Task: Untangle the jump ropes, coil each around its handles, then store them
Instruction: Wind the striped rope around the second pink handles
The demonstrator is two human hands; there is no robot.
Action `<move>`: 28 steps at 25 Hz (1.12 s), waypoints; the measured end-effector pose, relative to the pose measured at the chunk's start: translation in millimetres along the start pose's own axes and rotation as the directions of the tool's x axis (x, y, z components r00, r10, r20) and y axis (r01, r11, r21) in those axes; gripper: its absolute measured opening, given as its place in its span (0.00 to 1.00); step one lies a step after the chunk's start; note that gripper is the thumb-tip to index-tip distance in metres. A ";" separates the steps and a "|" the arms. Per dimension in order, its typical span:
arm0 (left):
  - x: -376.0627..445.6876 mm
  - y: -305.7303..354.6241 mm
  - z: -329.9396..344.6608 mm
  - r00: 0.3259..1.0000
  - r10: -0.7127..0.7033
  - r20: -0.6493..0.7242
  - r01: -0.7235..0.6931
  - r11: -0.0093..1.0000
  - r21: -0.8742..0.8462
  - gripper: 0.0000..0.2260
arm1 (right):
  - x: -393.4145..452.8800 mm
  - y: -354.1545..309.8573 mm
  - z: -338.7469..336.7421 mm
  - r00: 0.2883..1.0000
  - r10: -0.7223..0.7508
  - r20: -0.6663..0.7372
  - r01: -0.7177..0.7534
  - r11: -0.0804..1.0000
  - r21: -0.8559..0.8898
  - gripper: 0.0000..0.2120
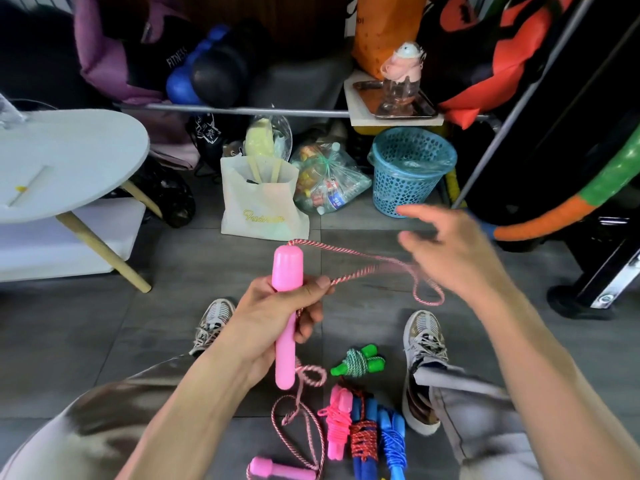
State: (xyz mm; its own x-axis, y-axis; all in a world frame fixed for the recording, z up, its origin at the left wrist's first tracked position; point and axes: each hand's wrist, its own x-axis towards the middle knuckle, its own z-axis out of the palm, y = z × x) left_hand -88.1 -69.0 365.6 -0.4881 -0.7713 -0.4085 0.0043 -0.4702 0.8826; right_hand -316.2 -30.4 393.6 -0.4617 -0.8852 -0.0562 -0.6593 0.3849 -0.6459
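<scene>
My left hand (277, 317) grips a pale pink handle (286, 271) upright and pinches its pink-and-white cord (360, 271) with the thumb. The cord loops rightward under my right hand (453, 251), which is blurred with fingers spread; I cannot see whether it touches the cord. More of the cord trails down to the floor, to the second pink handle (277, 470). Coiled ropes lie between my shoes: a green one (358, 362), a bright pink one (337, 424), a blue-handled one wrapped in red cord (363, 438), and a blue one (393, 441).
A blue mesh basket (410, 171) stands ahead on the grey tile floor, beside a clear bag of bottles (329, 181) and a white tote bag (261, 202). A round white table (65, 161) is at the left. A black stand (588, 292) sits at the right.
</scene>
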 end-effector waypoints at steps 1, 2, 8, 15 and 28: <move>-0.1 0.0 1.4 1.000 0.003 0.003 -0.003 1.000 -0.012 0.12 | -10.4 -13.3 8.6 0.958 -0.050 0.282 -0.005 0.981 0.192 0.19; 0.0 -0.1 3.0 1.000 0.009 0.006 -0.009 1.000 -0.028 0.11 | -18.1 -22.7 18.2 0.847 -0.133 0.514 -0.055 0.941 0.334 0.20; 2.2 -1.0 5.4 1.000 0.006 0.011 -0.006 0.999 -0.031 0.11 | -9.6 -24.1 29.0 0.921 -0.155 0.356 0.039 0.949 0.312 0.07; 2.2 0.6 3.1 1.000 -0.009 0.004 0.009 1.000 -0.023 0.08 | 5.1 1.3 11.1 0.992 -0.053 -0.118 0.077 0.975 0.209 0.09; 0.3 -3.7 6.2 0.989 0.096 0.108 -0.099 0.995 0.023 0.06 | -9.8 -19.3 11.3 0.964 -0.133 0.230 0.023 0.904 0.427 0.25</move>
State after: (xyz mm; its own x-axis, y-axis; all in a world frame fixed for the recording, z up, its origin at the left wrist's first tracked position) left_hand -93.6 -64.8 363.7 -0.5769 -0.7621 -0.2939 0.0331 -0.3814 0.9238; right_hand -292.2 -32.1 398.1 -0.2207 -0.9647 -0.1437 -0.3529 0.2163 -0.9103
